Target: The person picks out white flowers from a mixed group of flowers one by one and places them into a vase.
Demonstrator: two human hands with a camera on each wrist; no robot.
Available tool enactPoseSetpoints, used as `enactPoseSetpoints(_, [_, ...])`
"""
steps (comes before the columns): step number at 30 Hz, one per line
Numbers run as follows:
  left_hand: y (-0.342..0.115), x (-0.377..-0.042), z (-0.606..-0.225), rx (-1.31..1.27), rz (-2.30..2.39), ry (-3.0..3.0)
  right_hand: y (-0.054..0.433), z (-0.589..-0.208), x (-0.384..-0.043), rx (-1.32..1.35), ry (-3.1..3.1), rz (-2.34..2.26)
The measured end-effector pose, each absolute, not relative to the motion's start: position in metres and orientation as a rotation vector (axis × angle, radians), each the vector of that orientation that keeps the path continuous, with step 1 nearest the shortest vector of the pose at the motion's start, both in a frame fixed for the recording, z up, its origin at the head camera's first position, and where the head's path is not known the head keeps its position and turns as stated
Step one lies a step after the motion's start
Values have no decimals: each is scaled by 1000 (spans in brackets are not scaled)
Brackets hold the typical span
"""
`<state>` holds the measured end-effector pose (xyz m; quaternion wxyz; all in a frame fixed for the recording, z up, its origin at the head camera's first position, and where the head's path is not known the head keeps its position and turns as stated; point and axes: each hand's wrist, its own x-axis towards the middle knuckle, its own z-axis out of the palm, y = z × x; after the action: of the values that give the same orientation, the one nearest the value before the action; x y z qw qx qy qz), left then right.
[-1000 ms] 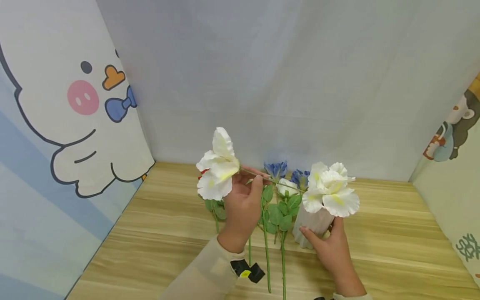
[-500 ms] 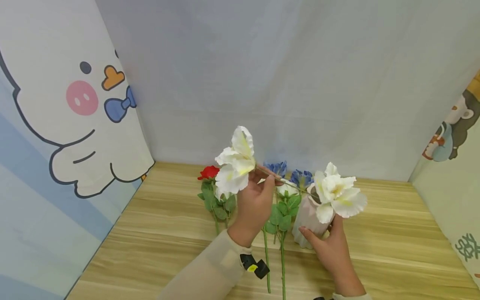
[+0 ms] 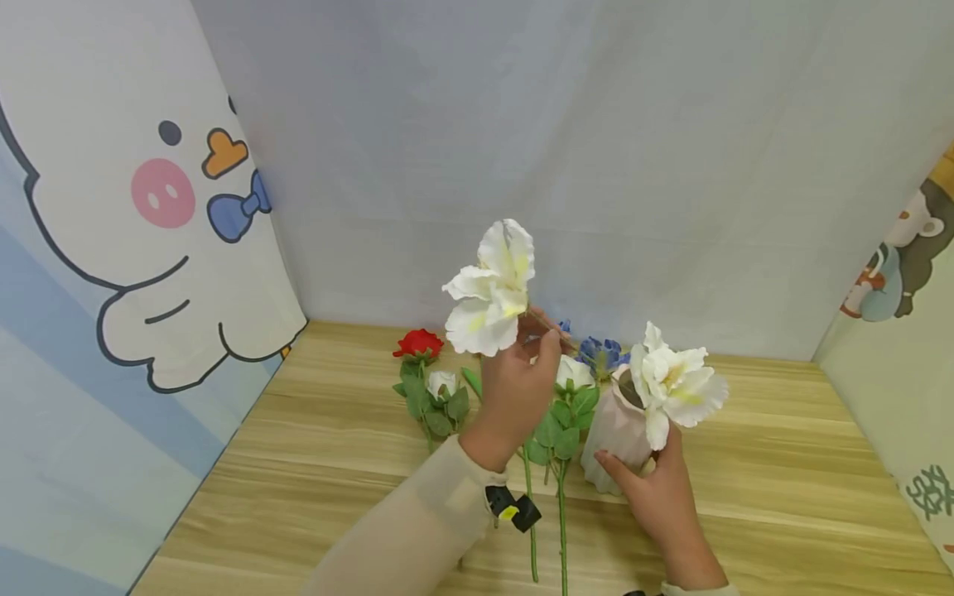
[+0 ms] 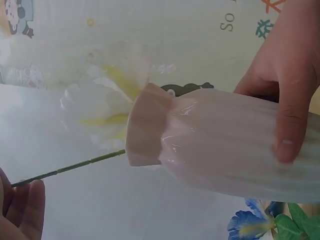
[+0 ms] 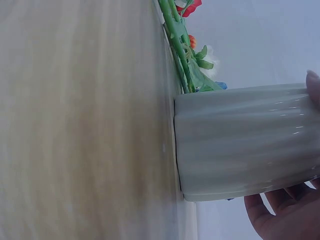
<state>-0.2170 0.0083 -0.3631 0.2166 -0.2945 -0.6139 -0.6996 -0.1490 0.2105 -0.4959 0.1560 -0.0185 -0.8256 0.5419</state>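
Observation:
In the head view my left hand (image 3: 510, 406) pinches the stem of a white artificial iris (image 3: 488, 298) just below its bloom, raised above the table. That stem (image 4: 75, 166) slants to the mouth of a pale pleated vase (image 3: 614, 430) in the left wrist view; whether its end is inside is hidden. My right hand (image 3: 659, 501) grips the vase's side, thumb toward the front. A second white iris (image 3: 674, 385) stands in the vase, leaning right over the rim. In the right wrist view the vase base (image 5: 200, 150) sits on the table.
Left and behind the vase lie a red rose (image 3: 419, 343), a small white rose (image 3: 442, 384), another white rose (image 3: 574, 374) and blue flowers (image 3: 599, 354). Green stems (image 3: 562, 521) reach toward the wooden table's (image 3: 782, 472) front. A grey curtain (image 3: 596, 165) hangs behind.
My left hand has moved right and slightly up with its white iris. The iris in the vase has swung a little right, baring the vase mouth. My right hand keeps its place.

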Motion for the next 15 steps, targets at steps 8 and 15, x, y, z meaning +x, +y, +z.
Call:
enactPoseSetpoints(8, [25, -217, -356, -856, -1934, -1817, 212, -495, -150, -55, -2383, 1551])
enactPoseSetpoints(15, [44, -231, -384, -788, -1987, -1961, 211, -496, -151, -85, -2390, 1531])
